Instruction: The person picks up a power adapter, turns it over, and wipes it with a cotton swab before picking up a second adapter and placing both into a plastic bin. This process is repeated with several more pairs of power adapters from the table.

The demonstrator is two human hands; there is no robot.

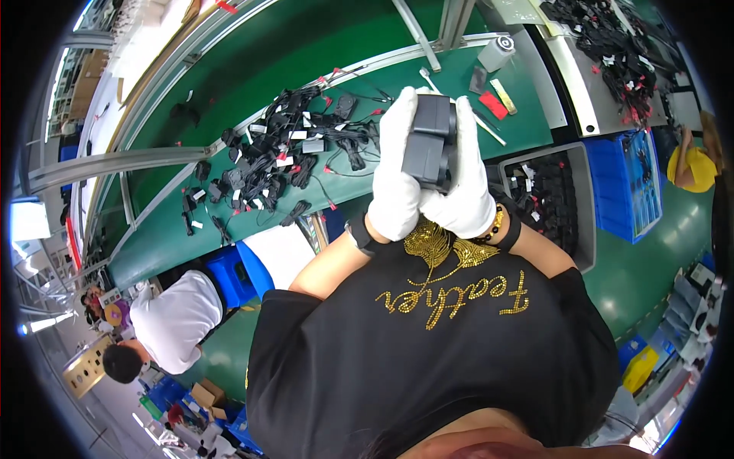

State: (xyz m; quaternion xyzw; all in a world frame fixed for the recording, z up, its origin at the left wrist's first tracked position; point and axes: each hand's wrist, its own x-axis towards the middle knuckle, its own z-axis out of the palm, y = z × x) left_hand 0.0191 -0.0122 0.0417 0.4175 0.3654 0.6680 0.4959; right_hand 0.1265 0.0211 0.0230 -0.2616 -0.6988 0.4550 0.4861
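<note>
Both my hands wear white gloves and are raised over the near edge of the green workbench. Between them they hold several black box-shaped adapters (430, 138), set together in a stack. My left hand (394, 176) is closed along the left side of the stack. My right hand (470, 180) presses on its right side, and the two gloves meet below it. To the left on the bench lies a heap of black adapters with cords (287, 149), bearing white labels and red tips.
A grey bin (585, 206) of black parts stands right of my hands, with a blue crate (623, 187) beyond. A white-capped bottle (497, 52), a red card (493, 105) and a white stick (489, 130) lie on the green bench (527, 99). A co-worker in white (176, 317) sits at left.
</note>
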